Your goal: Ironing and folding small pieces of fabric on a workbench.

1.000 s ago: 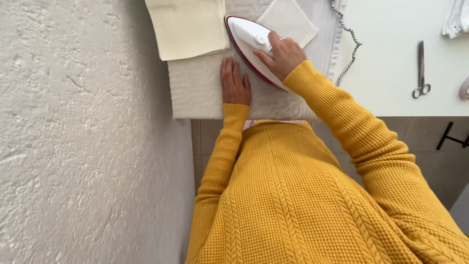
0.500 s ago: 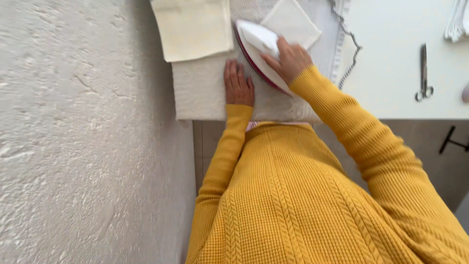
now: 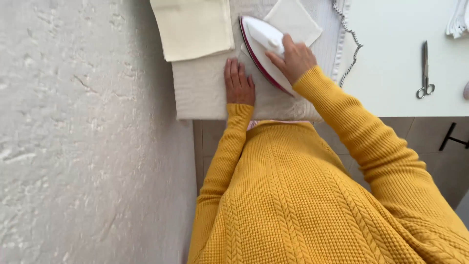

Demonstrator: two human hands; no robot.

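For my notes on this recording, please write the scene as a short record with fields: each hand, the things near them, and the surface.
left hand: flat, palm down on the white textured pad
right hand: shut on the handle of the white iron with dark red edge
iron: lies on the pad, tip pointing away from the person
cloths: folded cream cloth at far left; white square cloth beside the iron
cord: black-and-white braided cord along the pad's right edge
table: white tabletop with steel scissors

Iron [image 3: 261,36] glossy plastic; pad [image 3: 200,88] quilted matt cloth; scissors [image 3: 425,68] shiny metal.
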